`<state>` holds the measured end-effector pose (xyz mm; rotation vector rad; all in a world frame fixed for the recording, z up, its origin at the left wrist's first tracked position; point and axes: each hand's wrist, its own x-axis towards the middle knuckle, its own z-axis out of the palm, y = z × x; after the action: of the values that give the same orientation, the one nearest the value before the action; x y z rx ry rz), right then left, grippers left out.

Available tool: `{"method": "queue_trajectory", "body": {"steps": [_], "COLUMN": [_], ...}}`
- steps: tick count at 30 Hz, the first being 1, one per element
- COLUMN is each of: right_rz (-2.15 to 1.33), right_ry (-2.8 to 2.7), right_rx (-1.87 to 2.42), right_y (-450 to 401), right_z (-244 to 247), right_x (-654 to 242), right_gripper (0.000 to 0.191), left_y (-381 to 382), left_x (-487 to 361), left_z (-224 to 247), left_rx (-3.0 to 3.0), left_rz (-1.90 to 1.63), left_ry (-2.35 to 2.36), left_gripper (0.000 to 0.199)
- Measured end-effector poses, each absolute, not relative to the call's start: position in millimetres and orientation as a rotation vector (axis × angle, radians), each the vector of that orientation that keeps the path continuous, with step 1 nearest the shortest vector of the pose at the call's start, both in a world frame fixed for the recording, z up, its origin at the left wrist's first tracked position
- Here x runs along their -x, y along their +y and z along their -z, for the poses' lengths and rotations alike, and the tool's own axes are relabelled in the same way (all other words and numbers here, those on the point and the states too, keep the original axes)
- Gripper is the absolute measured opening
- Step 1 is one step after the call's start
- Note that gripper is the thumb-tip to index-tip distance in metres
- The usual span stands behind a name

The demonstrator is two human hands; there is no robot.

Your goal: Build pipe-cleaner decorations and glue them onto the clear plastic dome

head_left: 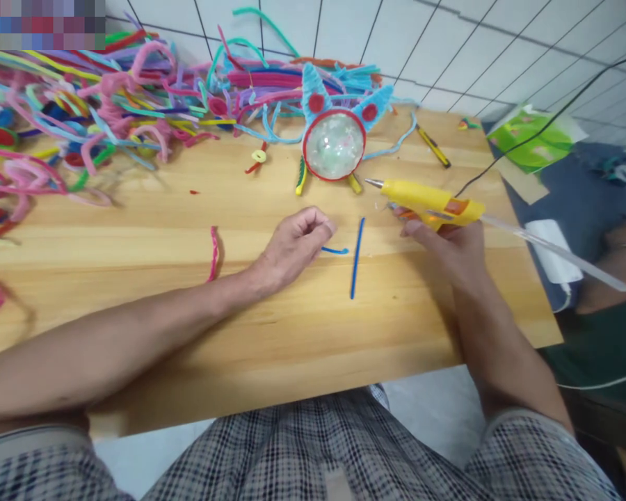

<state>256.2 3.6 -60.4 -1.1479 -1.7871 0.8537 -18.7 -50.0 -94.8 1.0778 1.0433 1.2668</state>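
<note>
My left hand (300, 243) is closed above the middle of the table, its fingers pinched around a short blue stem (336, 250) with a curled end sticking out to the right. My right hand (451, 250) is wrapped around a yellow glue gun (428, 202), whose nozzle points left and a clear glue stick (558, 247) juts from its back. Between the hands lies a straight blue stem (357, 257). Beyond them stands a round figure (334, 146) with a red rim, blue ears with red dots, and yellow and green feet.
A heap of colourful pipe cleaners (135, 104) covers the back left. A twisted pink piece (214, 254) lies near my left forearm. A yellow cutter (434, 146) sits at the back right. The gun's black cord (532, 136) runs to the upper right. Someone's arm (613, 268) shows at the right.
</note>
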Motion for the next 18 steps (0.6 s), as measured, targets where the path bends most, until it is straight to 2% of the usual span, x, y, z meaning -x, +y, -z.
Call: {"method": "queue_trajectory", "body": {"steps": [4,7,11,18], "right_rz": [-0.833,-0.845,-0.850,-0.895], "right_ry": [-1.783,-1.770,-1.754,-1.736], "right_rx": [1.188,1.176,1.165,1.160], "right_y": [5.1,6.4,6.0,4.2], "right_z": [70.0,68.4,66.0,63.7], "right_x": [-260.9,-260.4,-258.3,-261.6], "right_gripper": [0.021,0.017,0.018,0.030], "left_y": [-49.6,-46.6,-43.4,-42.6], "left_x": [21.7,24.3,25.3,25.6], "left_z": [90.3,92.1,96.6,96.7], "left_rx": [-1.028,-0.968,-0.940,-0.899], "left_rz": [-1.224,-1.190,-1.197,-1.235], "left_ry": [1.016,0.951,0.868,0.921], "left_gripper": [0.026,0.015,0.037,0.040]}}
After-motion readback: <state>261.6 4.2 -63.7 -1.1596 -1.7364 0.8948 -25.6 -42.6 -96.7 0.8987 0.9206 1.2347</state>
